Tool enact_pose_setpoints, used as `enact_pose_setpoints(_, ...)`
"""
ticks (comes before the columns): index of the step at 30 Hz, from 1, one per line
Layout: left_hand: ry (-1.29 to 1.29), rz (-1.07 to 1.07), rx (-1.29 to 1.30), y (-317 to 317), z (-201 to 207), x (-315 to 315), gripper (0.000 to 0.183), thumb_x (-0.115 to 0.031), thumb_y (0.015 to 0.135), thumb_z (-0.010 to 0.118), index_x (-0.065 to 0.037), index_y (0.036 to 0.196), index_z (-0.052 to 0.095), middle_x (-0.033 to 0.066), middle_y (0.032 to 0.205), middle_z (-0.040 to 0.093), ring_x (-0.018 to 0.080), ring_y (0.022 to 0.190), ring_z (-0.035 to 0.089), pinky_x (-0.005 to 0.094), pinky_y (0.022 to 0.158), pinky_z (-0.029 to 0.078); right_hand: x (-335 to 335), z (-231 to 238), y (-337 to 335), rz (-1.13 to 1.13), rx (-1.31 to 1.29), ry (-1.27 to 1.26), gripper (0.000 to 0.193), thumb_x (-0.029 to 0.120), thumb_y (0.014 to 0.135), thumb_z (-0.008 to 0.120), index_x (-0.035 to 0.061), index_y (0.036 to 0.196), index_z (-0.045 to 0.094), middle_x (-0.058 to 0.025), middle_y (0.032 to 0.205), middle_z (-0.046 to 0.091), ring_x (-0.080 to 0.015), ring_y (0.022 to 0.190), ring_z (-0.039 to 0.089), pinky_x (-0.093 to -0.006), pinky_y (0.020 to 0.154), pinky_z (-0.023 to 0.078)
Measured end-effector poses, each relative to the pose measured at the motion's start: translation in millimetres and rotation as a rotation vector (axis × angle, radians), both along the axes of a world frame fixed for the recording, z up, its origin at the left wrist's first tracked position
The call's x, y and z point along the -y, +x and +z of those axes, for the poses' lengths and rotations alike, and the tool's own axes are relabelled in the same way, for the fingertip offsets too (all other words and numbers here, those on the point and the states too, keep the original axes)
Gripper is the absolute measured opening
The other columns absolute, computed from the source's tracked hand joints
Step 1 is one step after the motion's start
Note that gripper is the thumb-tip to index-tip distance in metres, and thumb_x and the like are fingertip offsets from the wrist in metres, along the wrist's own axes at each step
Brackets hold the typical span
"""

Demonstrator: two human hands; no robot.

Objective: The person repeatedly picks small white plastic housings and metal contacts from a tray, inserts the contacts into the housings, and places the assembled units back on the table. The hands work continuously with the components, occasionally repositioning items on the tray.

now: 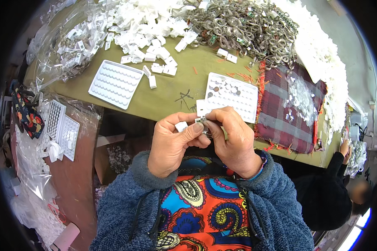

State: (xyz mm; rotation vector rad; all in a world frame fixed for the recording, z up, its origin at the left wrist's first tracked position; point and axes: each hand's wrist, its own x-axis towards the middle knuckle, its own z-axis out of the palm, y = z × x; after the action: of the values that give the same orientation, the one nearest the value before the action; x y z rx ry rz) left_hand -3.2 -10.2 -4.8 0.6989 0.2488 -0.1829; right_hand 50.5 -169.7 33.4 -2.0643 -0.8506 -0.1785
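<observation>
Over the near edge of the olive-green tabletop, both hands meet fingertip to fingertip. L hand is curled narrow, apparently pinching a small white rectangular plastic casing that sticks out past the fingertips; a second small white plastic block sits btwn its thumb & index. Can't tell if the two are joined. R hand is narrow too, thumb & index closed on a tiny dark-grey, metallic-looking part right by the casing's near end.

Grip's prob. that tight b/c the pcs are tiny: L steadies, R does the fine work. Casing's long axis runs approx. straight away from the body, far end toward the table; block lies tilted, its axis unclear.

White plastic tray w/ round wells is just beyond R hand, small round discs in some wells, prob. for easy reach. Heaped white plastic casings & coiled grey cables lie farther back, likely to spare elbow rm.
</observation>
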Motion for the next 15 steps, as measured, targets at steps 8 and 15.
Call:
enact_pose_setpoints(8,-0.087,0.015,-0.028,-0.6,-5.7,-4.3,0.020,-0.002,0.095,0.065,0.006,0.114,0.064,0.0143,0.092,0.072,0.0207,0.076,0.073,0.0311,0.069,0.063,6.1,3.3,21.3,0.243,-0.093,-0.029,0.017,-0.004,0.084,0.068,-0.0001,0.100,0.063,-0.0147,0.091,0.060,-0.0332,0.077,0.064,-0.0390,0.065,0.052)
enact_pose_setpoints(15,-0.002,-0.004,-0.047,3.3,1.3,-8.0,0.018,-0.003,0.095,0.065,0.006,0.111,0.064,0.0134,0.093,0.071,0.0186,0.075,0.072,0.0309,0.069,0.063,6.8,-10.2,9.7,0.269,0.059,0.014,0.049,0.020,0.076,0.080,-0.0041,0.116,0.066,-0.0205,0.110,0.061,-0.0345,0.089,0.063,-0.0404,0.078,0.053)
